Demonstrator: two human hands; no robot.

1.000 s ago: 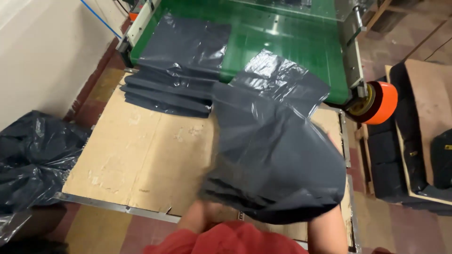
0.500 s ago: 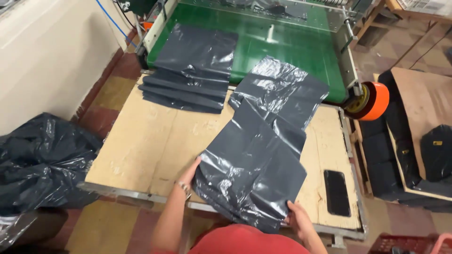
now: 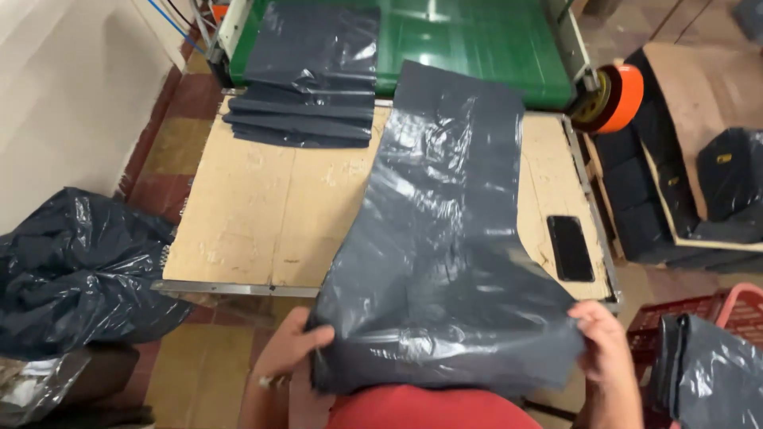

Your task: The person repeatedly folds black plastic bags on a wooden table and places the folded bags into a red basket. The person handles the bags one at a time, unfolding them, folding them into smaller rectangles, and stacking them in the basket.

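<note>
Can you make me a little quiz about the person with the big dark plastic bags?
1. True or false: both hands grip the near edge of the grey plastic bags.
2. What flat black thing lies on the wooden table to the right of those bags? A) a phone B) a glove C) a book
3. What colour is the roll by the far right corner of the table?

Key:
1. True: left hand and right hand each hold a corner.
2. A, the phone.
3. Orange, the roll.
</note>
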